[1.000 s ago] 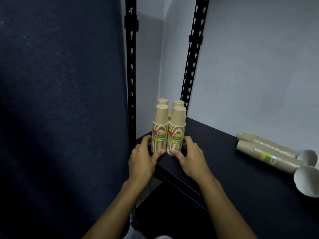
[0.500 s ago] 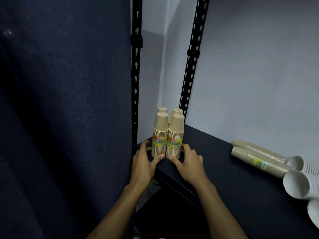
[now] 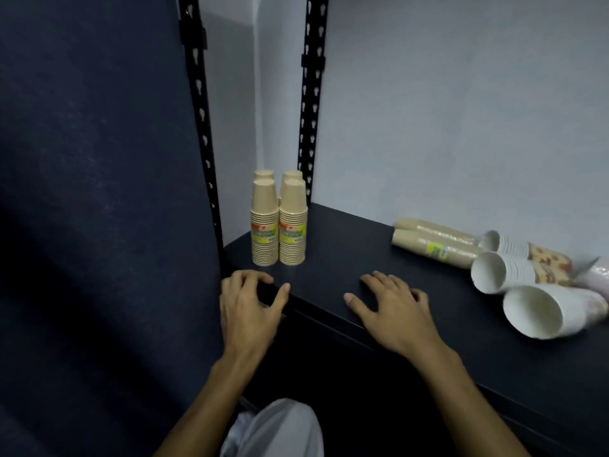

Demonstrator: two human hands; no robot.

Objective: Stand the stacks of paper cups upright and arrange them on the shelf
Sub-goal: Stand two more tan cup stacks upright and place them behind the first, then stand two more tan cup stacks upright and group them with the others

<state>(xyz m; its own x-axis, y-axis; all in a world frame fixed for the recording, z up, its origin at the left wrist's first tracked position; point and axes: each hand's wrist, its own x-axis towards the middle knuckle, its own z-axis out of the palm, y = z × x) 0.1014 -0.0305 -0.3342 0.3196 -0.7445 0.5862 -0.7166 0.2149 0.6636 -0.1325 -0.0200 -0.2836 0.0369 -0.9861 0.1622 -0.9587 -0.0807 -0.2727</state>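
Several tan paper cup stacks (image 3: 278, 222) with yellow labels stand upright, packed together in the back left corner of the dark shelf (image 3: 346, 252). My left hand (image 3: 248, 303) hovers at the shelf's front left corner with loosely bent fingers and holds nothing. My right hand (image 3: 392, 306) is spread over the shelf's front edge, also holding nothing. Both hands are apart from the upright stacks. Two tan stacks (image 3: 435, 242) lie on their sides at the right. Beside them lie white patterned cup stacks (image 3: 507, 273) with their mouths towards me.
Two black slotted uprights (image 3: 309, 103) rise behind the standing stacks. A dark blue panel (image 3: 99, 192) walls the left side. A pale wall (image 3: 461, 110) backs the shelf. Bare shelf lies between the upright stacks and the lying ones. A light trouser knee (image 3: 273, 430) shows below.
Both hands have let go of the upright stacks and drawn back towards the shelf's front edge. The right hand has shifted to the right. More lying stacks have come into view.
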